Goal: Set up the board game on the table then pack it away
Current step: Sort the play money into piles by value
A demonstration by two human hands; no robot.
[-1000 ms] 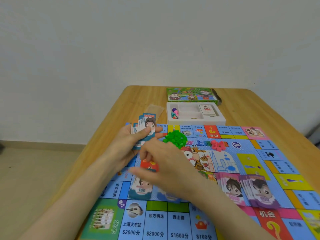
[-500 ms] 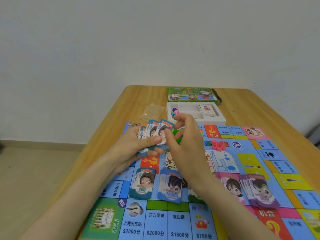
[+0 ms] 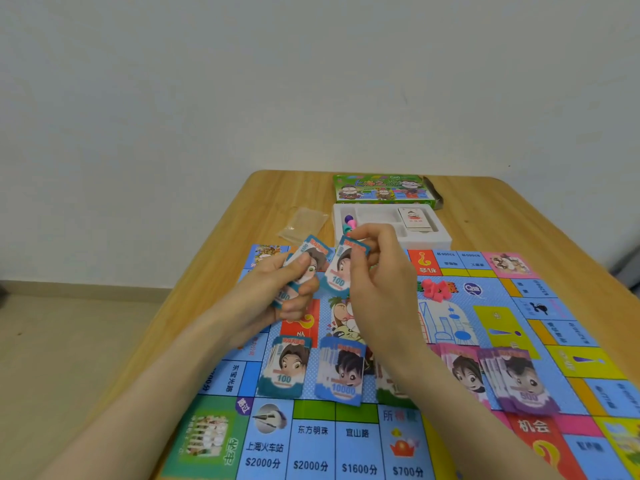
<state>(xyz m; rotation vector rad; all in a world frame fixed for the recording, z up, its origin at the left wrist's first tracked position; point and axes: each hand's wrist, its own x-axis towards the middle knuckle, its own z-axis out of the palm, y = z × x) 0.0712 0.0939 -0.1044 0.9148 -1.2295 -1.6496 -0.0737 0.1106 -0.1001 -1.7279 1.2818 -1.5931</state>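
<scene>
Plain wooden worktop [image 3: 225, 258] against a white wall, with the game board [image 3: 502, 327] spread across most of it. Sorting the play money looked like the step in hand. The left hand [image 3: 277, 299] gripped a small fan of 100 notes [image 3: 313, 254], and the right hand [image 3: 377, 289] pinched a single 100 note [image 3: 341, 275] right beside that fan, both up above the board. Underneath sat the 100 pile [image 3: 285, 367], the 10000 pile [image 3: 341, 372] just beside it, and a purple 500 pile [image 3: 519, 379] further right. Next move, I'd guess, called for laying that note squarely on the 100 pile without nudging its neighbour. White tray [image 3: 445, 239] and green box [image 3: 381, 188] sat at the far end.
</scene>
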